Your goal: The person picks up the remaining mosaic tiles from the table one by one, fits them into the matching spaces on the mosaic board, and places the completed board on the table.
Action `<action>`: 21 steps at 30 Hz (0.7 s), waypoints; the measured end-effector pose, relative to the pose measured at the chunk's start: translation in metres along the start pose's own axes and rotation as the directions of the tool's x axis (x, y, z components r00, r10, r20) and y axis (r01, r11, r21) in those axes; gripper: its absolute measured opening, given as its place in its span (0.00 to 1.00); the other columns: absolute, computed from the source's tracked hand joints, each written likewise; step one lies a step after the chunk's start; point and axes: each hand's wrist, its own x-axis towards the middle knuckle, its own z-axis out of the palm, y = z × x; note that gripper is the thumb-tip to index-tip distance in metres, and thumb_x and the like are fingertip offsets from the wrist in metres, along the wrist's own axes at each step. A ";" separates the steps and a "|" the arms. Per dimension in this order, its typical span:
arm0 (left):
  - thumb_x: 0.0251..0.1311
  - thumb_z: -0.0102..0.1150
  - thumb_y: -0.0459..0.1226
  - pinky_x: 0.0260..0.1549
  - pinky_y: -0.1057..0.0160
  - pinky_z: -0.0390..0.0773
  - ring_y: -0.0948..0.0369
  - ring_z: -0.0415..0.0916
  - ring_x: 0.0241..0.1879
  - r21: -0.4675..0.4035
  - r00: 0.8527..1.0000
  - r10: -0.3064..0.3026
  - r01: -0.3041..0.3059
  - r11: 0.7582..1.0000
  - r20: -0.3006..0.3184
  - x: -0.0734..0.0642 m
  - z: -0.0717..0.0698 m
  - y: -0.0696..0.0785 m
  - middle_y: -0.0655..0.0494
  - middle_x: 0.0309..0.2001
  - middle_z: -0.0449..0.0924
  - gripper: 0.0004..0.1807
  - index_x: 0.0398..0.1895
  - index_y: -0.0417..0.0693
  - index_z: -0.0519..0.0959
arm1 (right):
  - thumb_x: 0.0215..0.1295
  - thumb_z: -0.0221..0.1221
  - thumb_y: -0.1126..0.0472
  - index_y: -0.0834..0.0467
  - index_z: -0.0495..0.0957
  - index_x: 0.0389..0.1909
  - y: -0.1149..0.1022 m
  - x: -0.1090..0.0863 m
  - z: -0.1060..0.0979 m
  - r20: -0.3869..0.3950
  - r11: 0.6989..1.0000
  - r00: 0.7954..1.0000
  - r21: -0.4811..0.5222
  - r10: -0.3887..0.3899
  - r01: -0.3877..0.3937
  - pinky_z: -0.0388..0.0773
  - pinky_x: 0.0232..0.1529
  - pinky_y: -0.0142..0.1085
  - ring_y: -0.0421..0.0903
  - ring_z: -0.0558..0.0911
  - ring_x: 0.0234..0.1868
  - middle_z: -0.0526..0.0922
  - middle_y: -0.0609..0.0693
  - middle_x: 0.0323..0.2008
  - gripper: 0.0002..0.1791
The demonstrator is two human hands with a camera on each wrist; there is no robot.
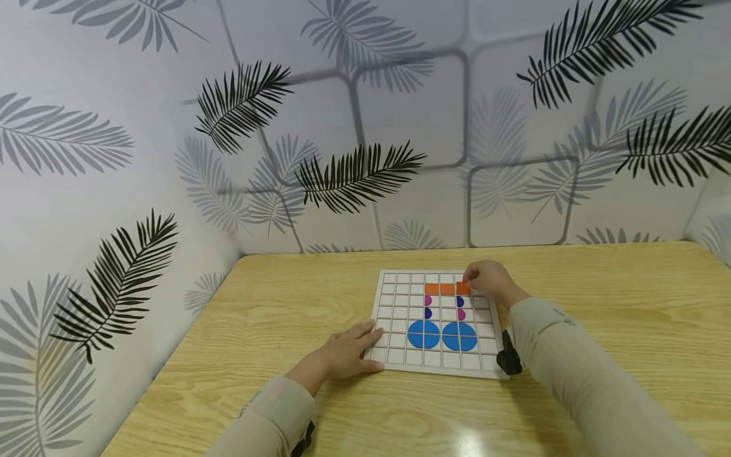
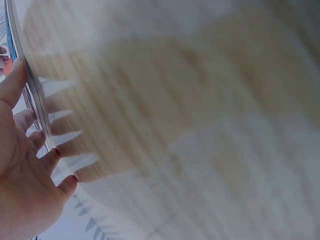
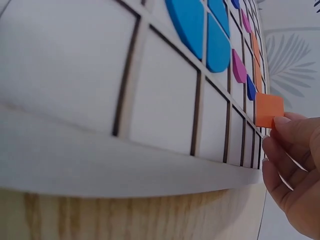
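A white grid board (image 1: 396, 357) lies on the table, divided into square cells. My right hand (image 1: 489, 280) pinches an orange square tile (image 3: 269, 110) between thumb and fingers, tilted up over the grid at the end of a row of orange tiles (image 1: 440, 289). Below that row sit pink half-round pieces (image 3: 239, 66) and dark blue half-round pieces (image 3: 251, 87). Two blue circles made of quarter pieces (image 1: 424, 334) lie lower in the grid. My left hand (image 1: 349, 350) rests at the board's left edge, fingers spread, fingertips on the frame.
The light wooden table (image 1: 257, 317) runs back to a wall (image 1: 411, 120) with a leaf pattern. Dark wrist straps (image 1: 509, 357) show at the sleeve cuffs.
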 end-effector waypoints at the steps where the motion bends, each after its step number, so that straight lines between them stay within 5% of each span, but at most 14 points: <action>1: 0.55 0.44 0.57 0.53 0.45 0.51 0.54 0.43 0.63 -0.001 1.000 0.001 -0.001 1.000 0.002 0.000 0.001 0.000 0.54 0.66 0.45 0.37 0.65 0.54 0.52 | 0.54 0.50 0.74 0.66 0.75 0.31 0.001 0.001 0.001 0.002 1.000 1.000 -0.017 0.000 0.000 0.68 0.40 0.43 0.53 0.69 0.36 0.75 0.58 0.33 0.06; 8: 0.54 0.44 0.58 0.54 0.46 0.50 0.56 0.41 0.64 0.004 1.000 -0.015 0.015 1.000 0.017 0.002 0.002 0.000 0.56 0.66 0.44 0.37 0.66 0.56 0.51 | 0.52 0.54 0.71 0.67 0.75 0.30 0.006 0.004 0.008 0.011 0.989 0.999 -0.138 -0.049 0.050 0.68 0.41 0.46 0.54 0.71 0.35 0.76 0.59 0.32 0.05; 21: 0.55 0.45 0.57 0.54 0.46 0.51 0.55 0.42 0.63 0.011 1.000 -0.015 0.015 1.000 0.007 0.000 -0.001 0.000 0.54 0.66 0.45 0.37 0.66 0.54 0.52 | 0.53 0.54 0.72 0.68 0.77 0.30 0.000 0.005 0.011 0.011 0.984 0.997 -0.164 -0.075 0.076 0.68 0.41 0.46 0.55 0.73 0.36 0.77 0.60 0.32 0.05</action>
